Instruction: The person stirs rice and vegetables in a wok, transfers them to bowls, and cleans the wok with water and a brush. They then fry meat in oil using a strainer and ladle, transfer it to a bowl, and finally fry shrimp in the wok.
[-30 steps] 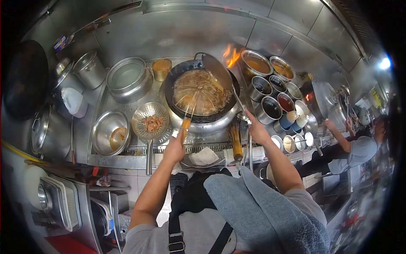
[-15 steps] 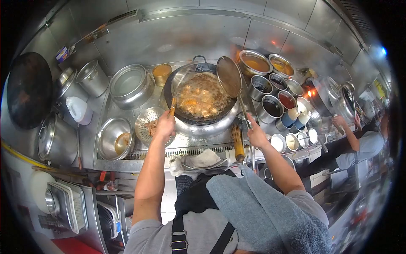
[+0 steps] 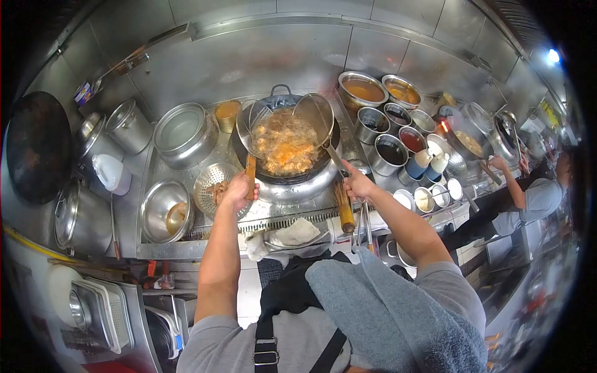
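Observation:
My left hand [image 3: 239,191] is closed around the wooden handle of a wire skimmer [image 3: 250,168], whose round head stands tilted at the wok's left side. In my right hand [image 3: 357,181] is the metal handle of a fine-mesh strainer [image 3: 314,117], its head leaning over the wok's right rear. Between the two heads, golden fried pieces [image 3: 286,152] lie in bubbling oil in the dark wok [image 3: 337,138]. Below my left hand's side sits a perforated ladle [image 3: 200,186] with brown bits in it. A bamboo brush [image 3: 346,211] stands close to my right hand.
Steel bowls [image 3: 168,211] and a lidded pot [image 3: 180,127] stand left of the wok. Sauce pots [image 3: 390,152] and pans of orange liquid [image 3: 362,90] crowd the right. A folded cloth [image 3: 297,232] lies at the front edge. Another person [image 3: 541,205] works at far right.
The right strainer's head has swung left and lower over the wok. The left skimmer's head has turned and shifted left. More golden pieces show at the oil's surface. The view has shifted slightly.

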### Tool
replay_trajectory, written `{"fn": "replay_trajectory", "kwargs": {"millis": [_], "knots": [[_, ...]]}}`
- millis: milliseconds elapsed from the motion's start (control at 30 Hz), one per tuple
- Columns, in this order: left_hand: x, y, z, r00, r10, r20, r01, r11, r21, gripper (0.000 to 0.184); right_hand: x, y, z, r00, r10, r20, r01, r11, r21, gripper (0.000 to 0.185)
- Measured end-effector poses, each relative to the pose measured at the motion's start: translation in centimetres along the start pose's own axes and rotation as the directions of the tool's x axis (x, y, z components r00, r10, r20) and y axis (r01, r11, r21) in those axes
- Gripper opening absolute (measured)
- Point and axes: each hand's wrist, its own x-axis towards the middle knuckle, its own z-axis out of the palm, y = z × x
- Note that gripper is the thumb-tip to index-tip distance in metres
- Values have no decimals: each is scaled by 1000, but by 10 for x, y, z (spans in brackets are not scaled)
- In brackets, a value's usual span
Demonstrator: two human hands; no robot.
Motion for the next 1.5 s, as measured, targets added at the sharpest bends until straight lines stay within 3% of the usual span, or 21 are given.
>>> {"fn": "replay_trajectory", "kwargs": {"millis": [167, 233, 300, 333, 367, 400, 467, 600, 633, 700, 767, 833, 900, 967, 1000, 1067, 1100, 1200, 1300, 1367, 1500], "knots": [[32, -5, 26, 996, 65, 64, -40, 940, -339, 27, 13, -27, 9, 997, -63, -41, 55, 984, -168, 67], [36, -1, 34, 991, 103, 85, -69, 940, -333, 20, 17, -29, 13, 991, -122, -61, 109, 977, -184, 67], [41, 4, 39, 986, 158, 50, -130, 924, -359, 23, 18, -31, 9, 970, -213, -120, 140, 885, -444, 81], [34, 10, 45, 987, 146, -60, -158, 936, -314, 28, 25, -22, 1, 971, -206, -123, 132, 887, -443, 81], [34, 12, 43, 988, 140, -59, -151, 937, -315, 28, 31, -14, -8, 903, -405, -140, 222, 722, -655, 80], [35, 16, 34, 982, 171, -81, -183, 967, -179, 35, 35, -5, -17, 803, -588, -102, 261, 500, -826, 79], [35, 21, 13, 972, 210, -108, -212, 977, -9, 55, 5, -22, -22, 847, -519, -117, 216, 537, -816, 79], [11, 26, -5, 935, 340, -104, -285, 891, 355, 59, -39, -30, -36, 883, -455, -120, 162, 535, -829, 77], [7, 22, -7, 933, 341, -112, -283, 891, 355, 59, -57, -39, -36, 902, -413, -126, 125, 529, -840, 77], [-2, 13, -16, 813, 573, -104, -265, 522, 811, 55, -94, -46, -34, 914, -395, -94, 149, 541, -827, 77], [-34, 21, 2, 820, 551, -155, -160, 481, 862, 59, -110, -28, -35, 924, -378, -52, 177, 547, -819, 78], [-38, 11, -2, 738, 650, -179, -187, 452, 872, 60, -115, 2, -37, 841, -540, 23, 345, 504, -792, 77], [-43, 3, -11, 705, 680, -203, -223, 484, 846, 57, -99, 21, -33, 891, -454, 18, 278, 513, -812, 76], [-63, 2, -13, 828, 502, -251, -431, 855, 289, 55, -77, 32, -28, 935, -355, 21, 214, 512, -832, 76], [-81, 4, -13, 834, 492, -248, -504, 864, 20, 53, -60, 32, -28, 923, -385, 24, 224, 484, -846, 75], [-111, -3, -35, 828, 482, -288, -542, 819, -187, 50, -31, 30, -27, 877, -476, 65, 288, 413, -864, 76], [-130, -4, -45, 829, 472, -301, -550, 787, -280, 49, -33, 12, -17, 905, -425, 23, 228, 438, -870, 76], [-180, -21, -97, 798, 473, -374, -578, 778, -248, 38, -37, -11, -7, 863, -506, -9, 259, 457, -851, 75], [-216, -44, -158, 794, 388, -468, -471, 879, -71, 26, -38, -38, 9, 883, -462, -87, 156, 463, -873, 73], [-223, -72, -196, 807, 317, -498, -423, 899, -114, 23, -12, -33, 19, 848, -526, -68, 207, 446, -871, 70], [-233, -114, -245, 838, 178, -515, -293, 944, -150, 16, 19, -39, 62, 915, -381, -136, 38, 416, -909, 71]]}}
